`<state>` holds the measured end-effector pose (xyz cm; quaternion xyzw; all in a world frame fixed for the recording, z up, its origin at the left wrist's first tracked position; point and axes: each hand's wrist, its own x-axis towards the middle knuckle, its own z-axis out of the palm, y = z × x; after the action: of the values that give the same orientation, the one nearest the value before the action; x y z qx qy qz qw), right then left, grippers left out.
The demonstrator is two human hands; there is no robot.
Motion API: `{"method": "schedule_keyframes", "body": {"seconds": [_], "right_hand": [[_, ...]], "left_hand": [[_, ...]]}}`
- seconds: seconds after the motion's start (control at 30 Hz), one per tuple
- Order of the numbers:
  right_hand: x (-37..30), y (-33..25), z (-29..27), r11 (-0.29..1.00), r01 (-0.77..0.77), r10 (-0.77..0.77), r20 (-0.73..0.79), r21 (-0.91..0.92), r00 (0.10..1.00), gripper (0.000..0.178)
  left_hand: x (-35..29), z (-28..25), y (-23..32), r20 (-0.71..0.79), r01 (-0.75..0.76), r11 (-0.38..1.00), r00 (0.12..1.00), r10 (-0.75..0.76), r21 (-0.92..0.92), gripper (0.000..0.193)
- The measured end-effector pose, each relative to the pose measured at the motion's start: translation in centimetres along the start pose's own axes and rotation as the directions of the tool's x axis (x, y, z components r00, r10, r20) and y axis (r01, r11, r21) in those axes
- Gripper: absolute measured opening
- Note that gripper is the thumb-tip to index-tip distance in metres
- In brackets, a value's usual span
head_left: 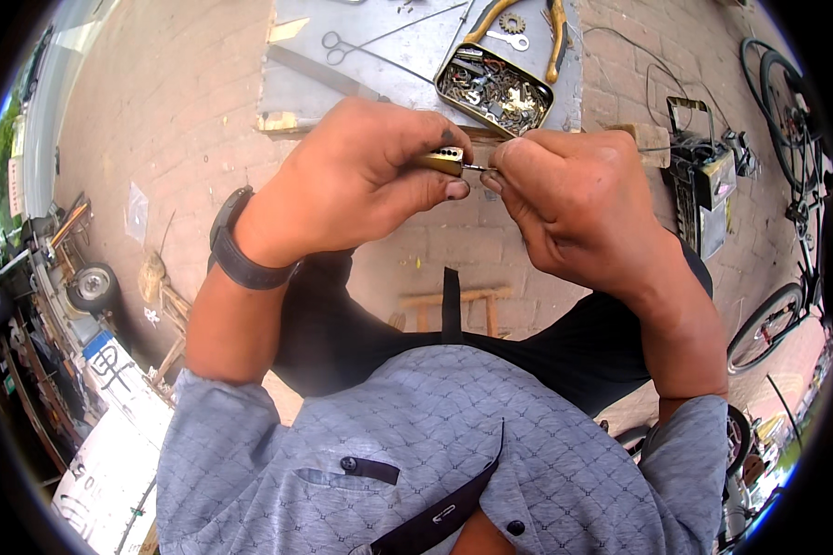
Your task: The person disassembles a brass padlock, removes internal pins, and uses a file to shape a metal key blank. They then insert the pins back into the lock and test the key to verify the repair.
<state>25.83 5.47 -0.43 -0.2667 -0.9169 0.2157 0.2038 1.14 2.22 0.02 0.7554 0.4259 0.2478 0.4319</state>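
- Setting: brick paving [444, 250] outdoors; a grey work board [296, 97] stood beyond the hands, and a bicycle [787, 185] at the far right.
- Main thing: a brass-coloured block [442, 164] with a row of dark holes in its upper face, held off the board, between the two hands and nearer the left.
- Left hand [361, 176]: pinched the block between thumb and forefinger, other fingers curled in.
- Right hand [578, 199]: thumb and forefinger pressed together on a thin metal rod [473, 167] that reached toward the block's end. The fingers hid much of the rod, so whether its tip entered the block was uncertain.
- Handling (judged): block small, light for its metal, stiff, not fragile; smooth faces could slip in the fingertips. Best hold: its two long sides, leaving holes and end uncovered. Rod looked easy to bend or drop; grip close to the working end.
- Count, in the hands: one block, one rod.
- Count, on the board: one tin [477, 114] of loose small metal parts, too many to number; one pair of yellow-handled pliers [557, 46]; one toothed wheel [511, 22]; one key [511, 41].
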Motion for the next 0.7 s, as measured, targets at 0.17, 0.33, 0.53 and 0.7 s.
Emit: {"method": "schedule_keyframes", "body": {"seconds": [0.17, 0.33, 0.53, 0.7], "right_hand": [[0.3, 0.5, 0.2, 0.991, -0.045, 0.051, -0.043, 0.126, 0.998, 0.019], [0.3, 0.5, 0.5, 1.0, 0.002, 0.001, -0.089, 0.03, 0.996, 0.02], [0.2, 0.3, 0.0, 0.999, 0.049, -0.05, -0.051, -0.013, 0.997, 0.017], [0.1, 0.1, -0.6, 1.0, 0.001, -0.002, 0.039, 0.017, 0.999, 0.014]], "left_hand": [[-0.4, 0.8, 0.0, -0.114, -0.05, 0.994, 0.992, 0.062, 0.1, 0.023], [-0.3, 0.3, -0.2, -0.076, -0.023, 0.999, 0.997, 0.026, 0.045, 0.024], [-0.6, 0.4, -0.2, -0.035, -0.043, 0.999, 0.998, 0.044, 0.031, 0.025], [-0.8, 0.3, -0.5, -0.072, -0.135, 0.975, 0.986, 0.15, 0.177, 0.025]]}}
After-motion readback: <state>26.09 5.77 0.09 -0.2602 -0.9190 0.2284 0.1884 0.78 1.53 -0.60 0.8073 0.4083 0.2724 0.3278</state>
